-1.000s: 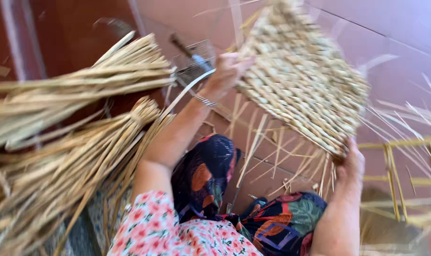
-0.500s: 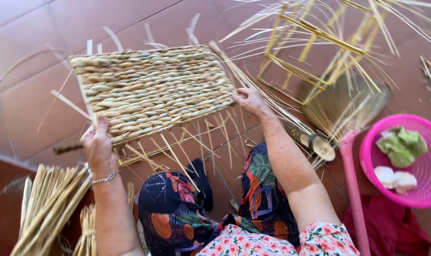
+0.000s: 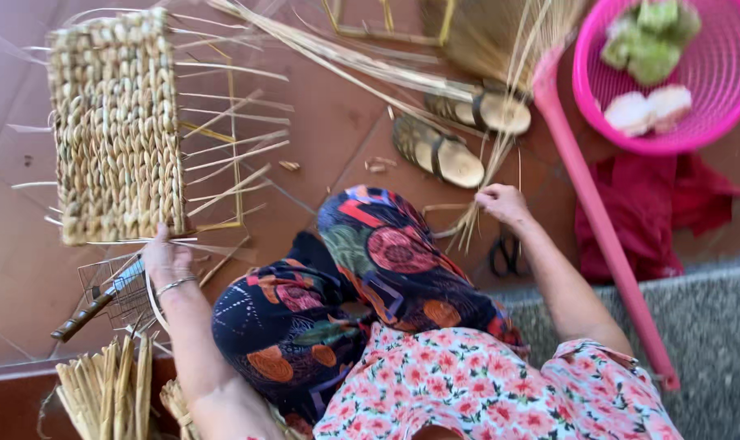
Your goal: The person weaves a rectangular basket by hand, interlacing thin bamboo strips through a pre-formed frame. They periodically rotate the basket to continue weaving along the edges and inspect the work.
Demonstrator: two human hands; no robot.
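So the woven straw panel (image 3: 116, 122) has swung round to the left side since half a second ago, and only the left hand (image 3: 166, 259) grips it now, closed on its lower edge above the tiled floor (image 3: 321, 130). The right hand (image 3: 500, 204) has let go and is pinched shut on loose straw stalks (image 3: 472, 228) by the sandals (image 3: 459, 134). Looks like fresh strands for weaving.

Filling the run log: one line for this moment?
left hand: holds woven mat edge | right hand: grips straw bundle | nearby: sandals, pink basket
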